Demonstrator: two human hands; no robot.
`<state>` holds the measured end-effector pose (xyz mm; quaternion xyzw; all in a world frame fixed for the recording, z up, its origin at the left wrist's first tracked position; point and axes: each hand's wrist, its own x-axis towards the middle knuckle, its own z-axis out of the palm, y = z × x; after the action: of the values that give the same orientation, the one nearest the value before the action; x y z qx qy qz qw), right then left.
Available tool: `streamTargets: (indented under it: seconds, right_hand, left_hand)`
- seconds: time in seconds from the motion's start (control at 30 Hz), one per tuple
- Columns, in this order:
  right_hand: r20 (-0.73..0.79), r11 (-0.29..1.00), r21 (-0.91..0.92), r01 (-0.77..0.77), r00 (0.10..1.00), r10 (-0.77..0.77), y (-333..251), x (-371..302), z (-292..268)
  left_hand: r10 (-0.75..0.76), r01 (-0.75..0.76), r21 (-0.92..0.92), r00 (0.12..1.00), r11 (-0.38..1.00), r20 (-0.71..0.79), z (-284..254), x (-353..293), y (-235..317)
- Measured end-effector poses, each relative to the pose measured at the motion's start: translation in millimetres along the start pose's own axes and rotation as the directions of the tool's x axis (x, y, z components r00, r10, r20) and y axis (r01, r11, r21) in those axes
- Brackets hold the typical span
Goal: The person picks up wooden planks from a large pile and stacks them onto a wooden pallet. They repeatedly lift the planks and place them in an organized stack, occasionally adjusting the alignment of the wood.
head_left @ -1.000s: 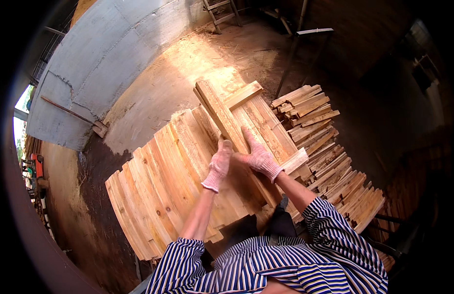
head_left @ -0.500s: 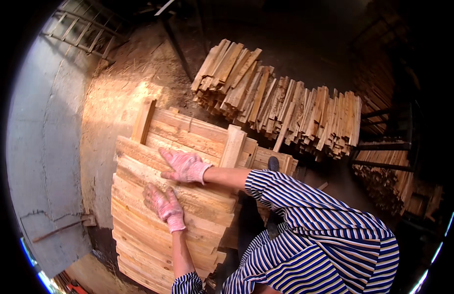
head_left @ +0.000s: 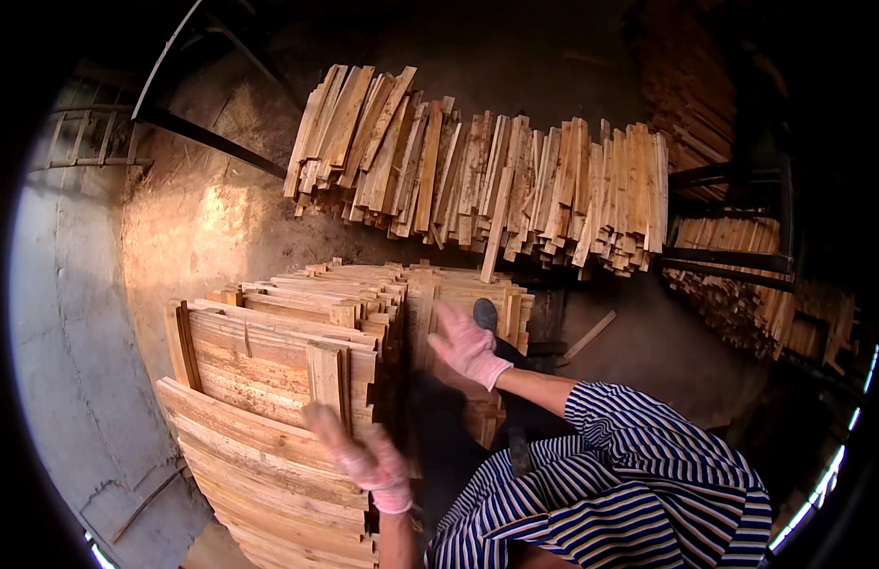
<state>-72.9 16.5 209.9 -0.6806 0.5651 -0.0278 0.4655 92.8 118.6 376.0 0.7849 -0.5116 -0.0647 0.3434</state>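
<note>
- Wears a loose navy, black and white striped shirt [head_left: 638,465].
- Spreads the left hand [head_left: 371,465], gloved in pink-and-white knit, fingers parted and free of any load, by the right end of the nearest panel; cannot tell through the blur whether touching it.
- Has, to the left of that hand, this broad panel of pale wooden planks [head_left: 259,465], laid edge to edge.
- Holds the right hand [head_left: 470,349], in a matching knit glove, wide and unloaded near a dark rounded shoe [head_left: 485,313].
- Has, just behind the nearest panel, a second plank panel [head_left: 249,360] crossed near both ends by short pale wooden battens [head_left: 325,379].
- Beyond, has a row of similar wooden panels [head_left: 311,289], set closely one behind another.
- Right of the shoe, has one loose pale stick [head_left: 591,334] on the brown floor [head_left: 638,365].
- Farther off, faces a long, uneven stack of narrow rough-sawn sticks [head_left: 496,180].
- At far right, has a dark metal frame [head_left: 733,257] beside another stick pile [head_left: 729,232].
</note>
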Motion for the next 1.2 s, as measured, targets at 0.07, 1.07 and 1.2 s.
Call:
streamTargets:
  seconds: [0.07, 1.07, 1.2]
  right_hand:
    - [0.130, 0.958, -0.082, -0.275, 0.950, 0.284, 57, 30, -10]
    - [-0.153, 0.509, 0.785, -0.354, 0.685, 0.712, 593, 390, 194]
    - [-0.424, 0.726, 0.533, -0.435, 0.605, 0.674, 624, 402, 111]
  left_hand:
    - [0.081, -0.003, -0.323, 0.971, 0.946, 0.227, 66, -3, 41]
    - [-0.596, 0.923, -0.332, 0.158, -0.194, 0.788, 847, -6, -507]
    - [-0.603, 0.799, -0.594, 0.430, -0.092, 0.672, 840, -12, -466]
